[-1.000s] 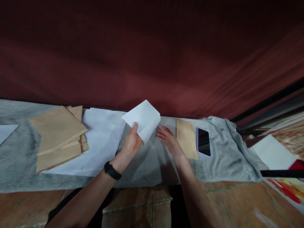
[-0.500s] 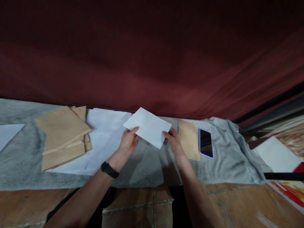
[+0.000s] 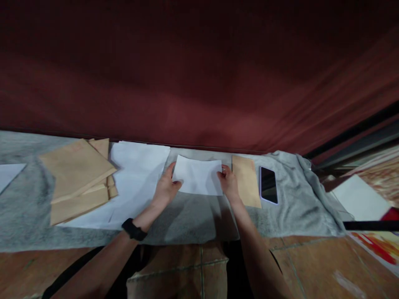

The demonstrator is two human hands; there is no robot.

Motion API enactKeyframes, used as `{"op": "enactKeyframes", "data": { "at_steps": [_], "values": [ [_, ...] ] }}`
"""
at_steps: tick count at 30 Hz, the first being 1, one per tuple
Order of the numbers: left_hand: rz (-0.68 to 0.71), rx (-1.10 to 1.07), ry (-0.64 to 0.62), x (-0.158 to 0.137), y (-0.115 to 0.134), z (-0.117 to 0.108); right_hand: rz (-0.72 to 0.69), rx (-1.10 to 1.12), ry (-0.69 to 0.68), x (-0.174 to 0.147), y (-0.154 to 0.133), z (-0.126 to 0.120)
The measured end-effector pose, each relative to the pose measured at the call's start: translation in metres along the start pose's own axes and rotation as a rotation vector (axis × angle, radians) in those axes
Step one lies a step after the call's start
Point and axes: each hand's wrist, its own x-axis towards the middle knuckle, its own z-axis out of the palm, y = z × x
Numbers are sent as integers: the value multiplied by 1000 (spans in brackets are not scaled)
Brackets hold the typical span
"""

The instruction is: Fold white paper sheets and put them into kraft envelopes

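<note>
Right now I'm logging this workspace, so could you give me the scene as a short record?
Left hand: touching the left end of a white sheet
Right hand: holding the sheet's right end
Left side: brown paper pile, partly over larger white papers
Right side: single brown paper, then phone
Underneath: gray cloth

And there isn't a word to be read out here! Off to the left of the left fingers (image 3: 170, 168), the top brown envelope (image 3: 77, 166) of a pile (image 3: 79, 204) shows a faint reddish mark near its far edge, too pale and small to make out. Across we go to the right fingers (image 3: 226, 169), and just to their right lies a single brown envelope (image 3: 245, 185): here's another reddish trace, up by its far right corner, so faint that I cannot tell letters from numbers!
</note>
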Motion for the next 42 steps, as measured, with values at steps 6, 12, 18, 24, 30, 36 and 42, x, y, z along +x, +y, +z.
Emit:
{"op": "enactKeyframes", "data": {
  "at_steps": [6,12,18,24,30,36,42],
  "values": [
    [66,453,-43,-6,3,-5,-169,-333,74,-8,1,7],
    [250,785,31,-24,17,6,-288,-462,115,-22,-11,20],
    [517,713,-215,-40,5,44,-260,-347,-212,-71,-20,65],
    [501,662,-246,-48,-1,54,-402,-584,-270,-91,-18,66],
    [488,734,-201,-45,-6,50,-432,-716,-227,-91,-13,52],
    [498,782,-133,-44,-11,42,-467,-774,-138,-91,-4,47],
    [443,806,-101,-42,-9,34,-470,-814,-99,-87,7,37]
  ]
}}
